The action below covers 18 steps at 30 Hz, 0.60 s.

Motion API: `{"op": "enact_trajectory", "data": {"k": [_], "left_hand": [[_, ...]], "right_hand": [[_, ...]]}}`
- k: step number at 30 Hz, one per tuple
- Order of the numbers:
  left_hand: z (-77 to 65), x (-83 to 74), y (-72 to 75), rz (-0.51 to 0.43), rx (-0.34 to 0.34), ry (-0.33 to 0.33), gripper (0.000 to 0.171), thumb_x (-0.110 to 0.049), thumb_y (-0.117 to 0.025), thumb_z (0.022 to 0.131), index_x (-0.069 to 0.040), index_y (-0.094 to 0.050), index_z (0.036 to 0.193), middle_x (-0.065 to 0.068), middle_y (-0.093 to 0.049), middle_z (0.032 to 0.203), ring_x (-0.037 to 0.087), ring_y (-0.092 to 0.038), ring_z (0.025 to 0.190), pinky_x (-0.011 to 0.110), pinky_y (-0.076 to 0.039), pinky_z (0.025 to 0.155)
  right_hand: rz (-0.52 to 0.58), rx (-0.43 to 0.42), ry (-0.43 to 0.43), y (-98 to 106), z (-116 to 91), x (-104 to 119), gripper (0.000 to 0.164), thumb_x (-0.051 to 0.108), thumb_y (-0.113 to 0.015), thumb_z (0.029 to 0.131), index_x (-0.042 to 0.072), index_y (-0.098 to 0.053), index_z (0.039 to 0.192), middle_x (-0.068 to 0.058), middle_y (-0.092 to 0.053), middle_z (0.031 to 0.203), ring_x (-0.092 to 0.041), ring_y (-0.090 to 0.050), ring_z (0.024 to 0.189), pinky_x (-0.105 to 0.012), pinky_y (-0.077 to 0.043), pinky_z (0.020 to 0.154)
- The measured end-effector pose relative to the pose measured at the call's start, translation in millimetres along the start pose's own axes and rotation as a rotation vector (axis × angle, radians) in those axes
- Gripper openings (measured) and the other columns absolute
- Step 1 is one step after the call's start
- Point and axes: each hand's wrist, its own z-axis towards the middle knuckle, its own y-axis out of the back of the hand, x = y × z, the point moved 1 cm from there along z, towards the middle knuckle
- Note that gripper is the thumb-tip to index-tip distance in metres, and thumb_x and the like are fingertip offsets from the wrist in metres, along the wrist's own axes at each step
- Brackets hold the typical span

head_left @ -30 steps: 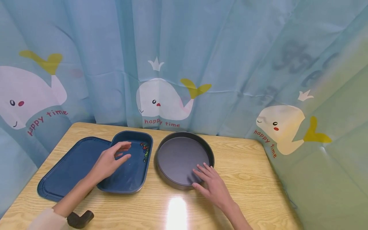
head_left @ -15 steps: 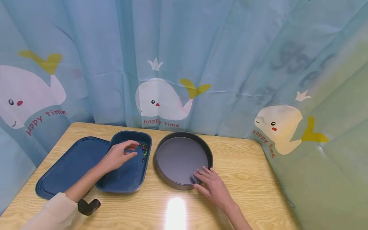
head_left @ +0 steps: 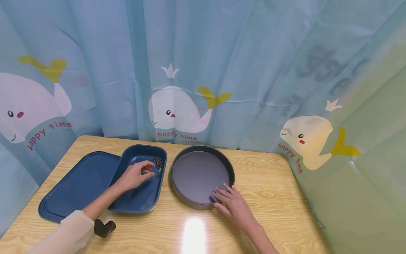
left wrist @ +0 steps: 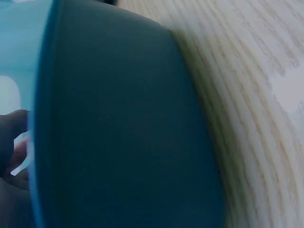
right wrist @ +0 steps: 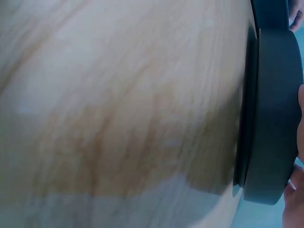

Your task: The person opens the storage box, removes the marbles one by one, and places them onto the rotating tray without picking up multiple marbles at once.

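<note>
A deep blue rectangular dish (head_left: 139,203) holds several small, shiny coloured balls (head_left: 160,169) along its right wall. My left hand (head_left: 134,176) hovers over this dish with loosely bent fingers, thumb and index apart, just left of the balls. I see nothing between those fingers. The dish's outer wall (left wrist: 128,118) fills much of the left wrist view, with fingertips past its rim. To the right stands a round dark grey pan (head_left: 201,176) with a bare floor. My right hand (head_left: 236,208) rests on its near right rim, fingers spread; its palm is hidden.
A flat blue tray (head_left: 79,183) lies left of the dish, which overlaps its right side. Everything stands on a wood-grain table (head_left: 260,176). Behind it hangs a blue curtain (head_left: 247,70) with whale prints. A black device (head_left: 104,228) sits at my left wrist.
My left hand has moved right and slightly down over the dish, closer to the coloured balls. The right hand stays at the pan's rim. The view has shifted slightly.
</note>
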Motion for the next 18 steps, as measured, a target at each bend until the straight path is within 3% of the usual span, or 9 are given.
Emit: {"op": "enact_trajectory", "data": {"k": [5,14,18], "left_hand": [[3.0,6.7,-6.2,-0.010,-0.008,0.027,0.030,-0.006,-0.071,0.092,0.004,-0.065,0.119,0.020,-0.067,0.113,0.033,-0.067,0.101,0.046,-0.054,0.083],[6.6,12.2,-10.7,-0.023,-0.024,-0.011,0.020,-0.003,-0.072,0.089,0.003,-0.069,0.108,0.012,-0.070,0.096,0.026,-0.068,0.088,0.044,-0.055,0.077],[7.3,14.5,-13.6,-0.030,-0.020,0.008,0.019,-0.003,-0.072,0.089,0.002,-0.070,0.107,0.008,-0.069,0.093,0.023,-0.068,0.086,0.042,-0.055,0.076]], "right_hand": [[0.016,0.014,-0.012,1.6,0.4,0.7,0.039,0.041,-0.060,0.099,0.017,-0.070,0.128,-0.002,-0.061,0.136,-0.033,-0.044,0.137,-0.055,-0.027,0.112],[0.010,0.019,-0.010,2.8,1.4,2.3,0.039,0.040,-0.062,0.098,0.016,-0.071,0.127,-0.003,-0.062,0.135,-0.033,-0.045,0.136,-0.055,-0.028,0.112],[0.008,0.022,-0.007,3.4,1.4,2.7,0.039,0.041,-0.061,0.098,0.015,-0.071,0.126,-0.003,-0.062,0.135,-0.034,-0.045,0.136,-0.055,-0.028,0.112]]}}
